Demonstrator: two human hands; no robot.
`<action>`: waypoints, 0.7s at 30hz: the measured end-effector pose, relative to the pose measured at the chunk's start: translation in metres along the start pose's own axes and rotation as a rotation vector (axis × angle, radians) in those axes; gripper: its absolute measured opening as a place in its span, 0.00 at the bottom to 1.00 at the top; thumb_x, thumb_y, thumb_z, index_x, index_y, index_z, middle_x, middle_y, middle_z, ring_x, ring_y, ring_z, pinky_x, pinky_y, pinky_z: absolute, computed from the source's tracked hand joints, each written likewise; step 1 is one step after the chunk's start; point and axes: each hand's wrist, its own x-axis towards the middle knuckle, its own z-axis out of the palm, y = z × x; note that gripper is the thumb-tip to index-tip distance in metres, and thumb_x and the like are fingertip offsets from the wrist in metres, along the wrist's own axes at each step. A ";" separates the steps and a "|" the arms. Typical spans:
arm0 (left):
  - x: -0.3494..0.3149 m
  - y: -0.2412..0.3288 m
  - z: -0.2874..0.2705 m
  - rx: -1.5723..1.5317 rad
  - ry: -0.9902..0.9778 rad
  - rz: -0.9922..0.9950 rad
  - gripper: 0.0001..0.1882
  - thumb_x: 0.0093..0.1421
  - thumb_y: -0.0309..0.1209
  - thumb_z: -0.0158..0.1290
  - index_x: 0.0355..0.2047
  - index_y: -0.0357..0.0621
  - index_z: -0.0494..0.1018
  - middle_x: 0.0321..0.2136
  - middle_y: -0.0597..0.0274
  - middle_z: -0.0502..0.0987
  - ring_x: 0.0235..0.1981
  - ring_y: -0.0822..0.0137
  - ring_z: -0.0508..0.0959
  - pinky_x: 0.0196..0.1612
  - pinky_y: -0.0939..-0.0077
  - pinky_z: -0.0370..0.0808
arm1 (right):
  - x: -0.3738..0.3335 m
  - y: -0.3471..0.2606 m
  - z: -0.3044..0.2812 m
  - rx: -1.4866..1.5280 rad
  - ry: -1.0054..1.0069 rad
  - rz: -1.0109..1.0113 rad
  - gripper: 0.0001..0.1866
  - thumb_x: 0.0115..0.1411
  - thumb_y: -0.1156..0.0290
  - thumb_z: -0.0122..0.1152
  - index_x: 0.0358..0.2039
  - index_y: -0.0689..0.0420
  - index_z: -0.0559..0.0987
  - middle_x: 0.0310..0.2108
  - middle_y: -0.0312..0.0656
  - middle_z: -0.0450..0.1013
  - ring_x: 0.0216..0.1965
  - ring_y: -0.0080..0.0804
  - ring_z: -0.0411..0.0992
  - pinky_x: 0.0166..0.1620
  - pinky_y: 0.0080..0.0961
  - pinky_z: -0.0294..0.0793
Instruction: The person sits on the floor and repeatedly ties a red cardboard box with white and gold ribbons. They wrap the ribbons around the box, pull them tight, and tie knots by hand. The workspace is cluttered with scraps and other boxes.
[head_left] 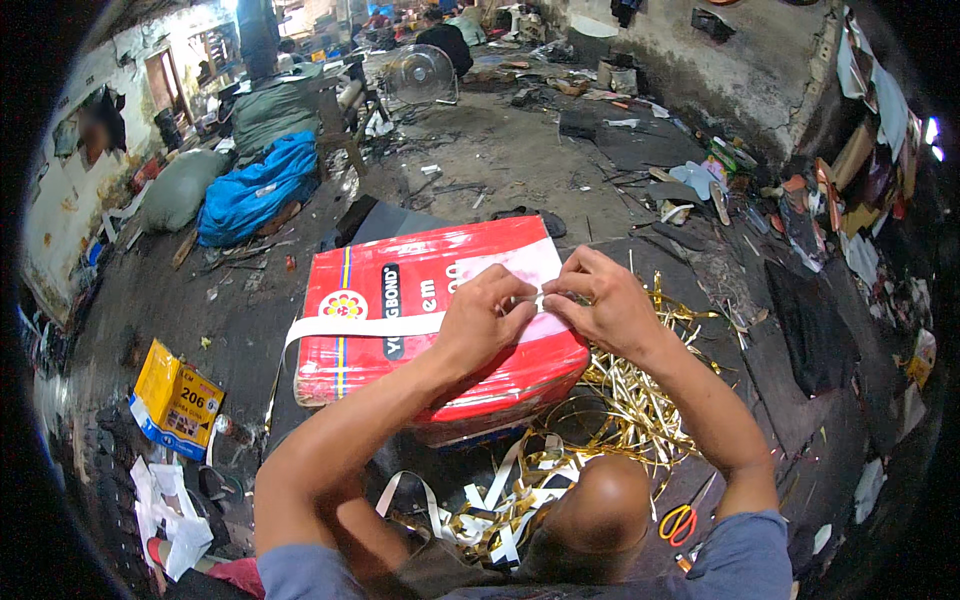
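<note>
Fingertips (536,300) of our left hand (490,315) and right hand (605,300) pinch the white strip (390,326) lying across the red can (420,330). Thin, floppy, probably tears easily; we grip near its end. Gold scraps (630,400) lie beside.

I see a dark, littered dirt floor (500,160). Stained plaster wall (60,215) on the left, grey concrete wall (740,70) at rear right. Blue sack (250,190), standing fan (420,75), scattered cardboard scraps (860,150) along the right. Dim daylight.
</note>
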 end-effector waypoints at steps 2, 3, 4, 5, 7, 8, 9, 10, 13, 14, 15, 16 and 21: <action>-0.001 -0.002 0.001 0.029 0.009 0.081 0.07 0.60 0.27 0.62 0.37 0.38 0.83 0.32 0.51 0.79 0.31 0.56 0.80 0.35 0.65 0.76 | -0.003 0.002 0.000 0.026 -0.033 -0.024 0.09 0.58 0.65 0.70 0.36 0.55 0.86 0.36 0.44 0.74 0.40 0.44 0.77 0.44 0.40 0.78; -0.002 -0.002 0.001 0.043 0.014 0.123 0.07 0.60 0.27 0.62 0.38 0.38 0.83 0.32 0.51 0.79 0.31 0.55 0.80 0.35 0.65 0.77 | -0.004 0.004 0.001 0.037 -0.048 -0.037 0.09 0.58 0.65 0.70 0.35 0.56 0.86 0.36 0.44 0.75 0.40 0.44 0.77 0.45 0.41 0.79; -0.005 -0.002 0.002 0.084 0.012 0.132 0.07 0.60 0.26 0.62 0.38 0.38 0.83 0.32 0.52 0.79 0.32 0.56 0.81 0.35 0.64 0.77 | -0.004 0.007 0.002 -0.002 -0.057 -0.093 0.10 0.60 0.64 0.68 0.35 0.58 0.86 0.38 0.45 0.74 0.40 0.45 0.77 0.45 0.42 0.78; -0.006 -0.001 0.001 0.073 0.002 0.128 0.07 0.60 0.27 0.62 0.37 0.38 0.83 0.33 0.52 0.79 0.32 0.56 0.81 0.36 0.64 0.78 | -0.003 0.008 0.002 -0.043 -0.074 -0.133 0.10 0.61 0.64 0.68 0.35 0.58 0.85 0.39 0.46 0.74 0.40 0.46 0.77 0.46 0.42 0.78; -0.003 0.000 0.000 0.051 -0.020 0.118 0.07 0.59 0.28 0.64 0.37 0.39 0.83 0.33 0.54 0.78 0.33 0.55 0.81 0.37 0.63 0.78 | -0.001 0.011 -0.001 -0.126 -0.112 -0.208 0.11 0.62 0.63 0.67 0.34 0.58 0.85 0.40 0.47 0.73 0.40 0.48 0.77 0.46 0.42 0.78; -0.005 -0.002 -0.001 -0.013 -0.048 0.052 0.09 0.58 0.29 0.66 0.38 0.40 0.84 0.32 0.55 0.78 0.32 0.58 0.81 0.36 0.65 0.78 | 0.002 0.009 -0.007 -0.073 -0.185 -0.143 0.12 0.62 0.61 0.65 0.36 0.58 0.86 0.41 0.49 0.73 0.42 0.49 0.77 0.48 0.43 0.78; -0.005 -0.004 -0.001 -0.036 -0.046 0.020 0.09 0.57 0.29 0.66 0.38 0.41 0.84 0.32 0.55 0.78 0.32 0.59 0.81 0.36 0.65 0.78 | 0.002 0.008 -0.008 -0.034 -0.188 -0.109 0.12 0.62 0.61 0.65 0.37 0.58 0.86 0.41 0.49 0.73 0.42 0.50 0.77 0.48 0.43 0.78; -0.005 -0.006 -0.002 -0.058 -0.045 -0.012 0.10 0.56 0.29 0.67 0.38 0.41 0.84 0.32 0.55 0.78 0.31 0.60 0.80 0.35 0.66 0.77 | 0.002 0.007 -0.009 0.004 -0.192 -0.077 0.13 0.62 0.62 0.65 0.38 0.57 0.87 0.41 0.49 0.73 0.42 0.50 0.77 0.48 0.43 0.78; -0.002 -0.013 -0.002 -0.032 -0.027 -0.049 0.10 0.55 0.28 0.66 0.38 0.41 0.85 0.33 0.56 0.80 0.33 0.65 0.79 0.38 0.69 0.76 | 0.004 0.009 -0.005 0.065 -0.133 -0.044 0.13 0.59 0.61 0.67 0.37 0.57 0.88 0.39 0.49 0.73 0.43 0.49 0.77 0.48 0.42 0.77; -0.001 -0.009 -0.004 -0.001 -0.033 -0.047 0.09 0.55 0.28 0.66 0.37 0.41 0.85 0.32 0.56 0.80 0.33 0.65 0.79 0.38 0.69 0.75 | 0.002 0.012 0.000 0.091 -0.089 -0.045 0.13 0.59 0.61 0.68 0.36 0.57 0.88 0.39 0.48 0.73 0.42 0.48 0.77 0.48 0.42 0.78; 0.001 -0.003 -0.006 0.028 -0.041 -0.041 0.09 0.55 0.28 0.66 0.37 0.42 0.85 0.31 0.56 0.80 0.33 0.65 0.79 0.37 0.69 0.75 | 0.001 0.014 0.002 0.113 -0.043 -0.043 0.13 0.58 0.60 0.69 0.35 0.57 0.88 0.38 0.48 0.73 0.42 0.48 0.77 0.48 0.41 0.78; 0.004 -0.007 -0.004 -0.010 -0.025 -0.031 0.07 0.55 0.27 0.66 0.36 0.43 0.86 0.28 0.57 0.79 0.32 0.66 0.78 0.37 0.69 0.74 | 0.002 0.015 0.003 0.155 -0.028 -0.024 0.14 0.57 0.59 0.70 0.32 0.57 0.88 0.35 0.47 0.72 0.40 0.46 0.76 0.45 0.40 0.77; 0.005 -0.020 0.014 -0.134 0.026 -0.072 0.04 0.57 0.25 0.65 0.33 0.40 0.85 0.24 0.59 0.75 0.27 0.68 0.75 0.33 0.71 0.70 | -0.007 0.036 0.026 0.198 0.154 -0.005 0.13 0.54 0.59 0.71 0.29 0.57 0.88 0.30 0.47 0.72 0.38 0.46 0.74 0.42 0.40 0.73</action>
